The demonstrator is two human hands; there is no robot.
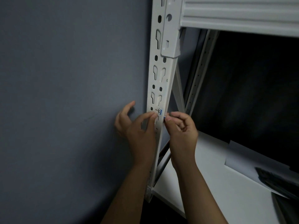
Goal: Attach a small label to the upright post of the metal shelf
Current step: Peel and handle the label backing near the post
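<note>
A white metal upright post (159, 81) with keyhole slots runs down the middle of the view. A small white label (159, 111) with black handwriting and a blue edge lies on the post's front face. My left hand (137, 126) presses its thumb tip against the label's left end, the other fingers spread loosely toward the wall. My right hand (182, 126) pinches the label's blue right end between thumb and forefinger at the post's right edge, its other fingers curled.
A grey wall (64, 94) fills the left. A white shelf beam (239, 12) crosses the top right. Below lies a white shelf board (210, 183) with a pale sheet (252, 160) and a dark object (278, 180) on it. A diagonal brace (178, 88) stands behind the post.
</note>
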